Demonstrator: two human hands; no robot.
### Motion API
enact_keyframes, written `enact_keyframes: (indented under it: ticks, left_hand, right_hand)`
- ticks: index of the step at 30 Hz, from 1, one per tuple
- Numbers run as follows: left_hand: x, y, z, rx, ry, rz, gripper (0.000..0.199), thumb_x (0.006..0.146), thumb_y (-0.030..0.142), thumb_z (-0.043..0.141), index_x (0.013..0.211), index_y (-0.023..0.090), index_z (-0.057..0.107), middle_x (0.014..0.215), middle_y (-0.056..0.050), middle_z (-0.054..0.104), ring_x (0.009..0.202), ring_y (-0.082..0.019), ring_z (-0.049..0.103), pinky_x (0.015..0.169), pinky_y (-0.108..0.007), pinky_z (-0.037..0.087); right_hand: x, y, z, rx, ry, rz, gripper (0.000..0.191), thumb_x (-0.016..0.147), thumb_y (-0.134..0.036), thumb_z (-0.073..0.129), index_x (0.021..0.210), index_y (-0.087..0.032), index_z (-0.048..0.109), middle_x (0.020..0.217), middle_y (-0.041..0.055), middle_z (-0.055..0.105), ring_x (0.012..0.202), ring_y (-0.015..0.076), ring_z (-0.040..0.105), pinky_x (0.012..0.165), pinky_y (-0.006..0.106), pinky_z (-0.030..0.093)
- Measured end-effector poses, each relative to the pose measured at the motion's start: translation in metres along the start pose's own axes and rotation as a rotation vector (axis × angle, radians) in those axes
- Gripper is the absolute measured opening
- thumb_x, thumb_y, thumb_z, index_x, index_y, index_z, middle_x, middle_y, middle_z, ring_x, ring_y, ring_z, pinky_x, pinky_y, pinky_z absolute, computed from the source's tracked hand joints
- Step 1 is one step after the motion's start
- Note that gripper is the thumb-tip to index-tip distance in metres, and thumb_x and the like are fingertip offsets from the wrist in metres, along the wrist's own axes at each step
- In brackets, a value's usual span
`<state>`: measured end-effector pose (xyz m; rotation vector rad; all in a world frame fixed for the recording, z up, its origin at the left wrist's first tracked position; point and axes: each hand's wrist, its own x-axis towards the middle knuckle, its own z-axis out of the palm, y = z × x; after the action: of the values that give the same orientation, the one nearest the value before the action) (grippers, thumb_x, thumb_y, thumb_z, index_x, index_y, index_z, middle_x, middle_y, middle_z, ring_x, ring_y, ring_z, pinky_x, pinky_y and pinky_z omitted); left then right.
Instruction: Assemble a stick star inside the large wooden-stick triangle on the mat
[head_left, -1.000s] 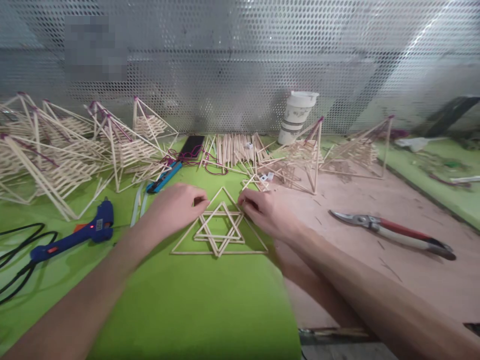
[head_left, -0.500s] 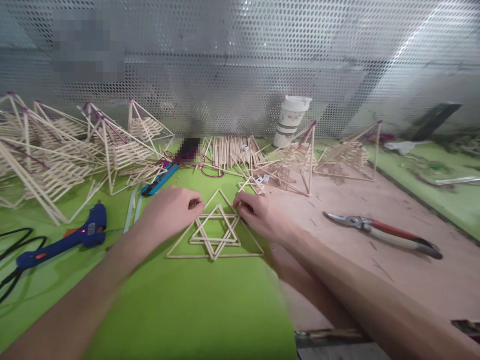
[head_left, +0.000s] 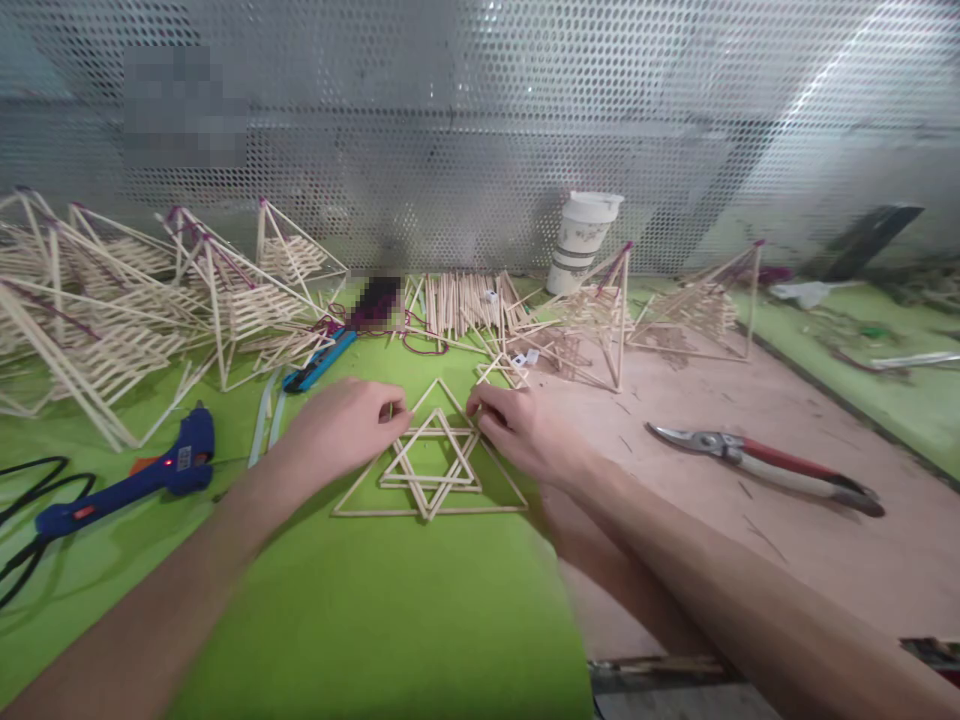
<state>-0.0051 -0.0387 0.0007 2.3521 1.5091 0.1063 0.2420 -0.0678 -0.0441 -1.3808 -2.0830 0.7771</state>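
A large triangle of thin wooden sticks point(head_left: 442, 512) lies flat on the green surface point(head_left: 390, 620), with smaller stick triangles point(head_left: 431, 485) overlapping inside it like a star. My left hand point(head_left: 352, 425) rests at the large triangle's left side, fingers curled and pinched on its stick. On the opposite side, my right hand point(head_left: 517, 425) has its fingers closed at the right stick. Behind my right hand is a small stick piece point(head_left: 501, 375) beside small white tags point(head_left: 526, 357).
Stick pyramids with purple thread point(head_left: 247, 300) crowd the back left; more point(head_left: 619, 310) stand back right. Also around are a blue glue gun point(head_left: 180, 460), a blue cutter point(head_left: 321, 362), loose sticks point(head_left: 465, 302), white cups point(head_left: 585, 235) and red-handled pruners point(head_left: 780, 465).
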Motion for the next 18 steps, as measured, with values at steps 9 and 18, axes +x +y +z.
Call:
enact_keyframes:
  ticks: [9,18]
  left_hand:
    - [0.003,-0.007,0.004,-0.005,-0.011,0.013,0.038,0.096,0.045,0.054,0.065,0.023,0.057,0.056,-0.002,0.063,0.046,-0.017,0.051,0.049,-0.032,0.025]
    - [-0.006,0.014,0.007,-0.045,-0.086,0.443,0.033,0.103,0.04,0.051,0.081,0.021,0.068,0.074,-0.001,0.071,0.057,-0.015,0.057,0.055,-0.03,0.036]
  right_hand:
    - [-0.001,-0.007,-0.003,-0.053,0.002,0.05,0.02,0.106,-0.009,0.05,0.097,-0.014,0.067,0.079,0.0036,0.071,0.059,0.0117,0.059,0.053,0.023,0.044]
    - [-0.001,-0.002,0.0,-0.055,0.023,-0.003,0.02,0.107,-0.009,0.051,0.097,-0.013,0.068,0.08,0.0038,0.071,0.06,0.0104,0.059,0.054,0.022,0.046]
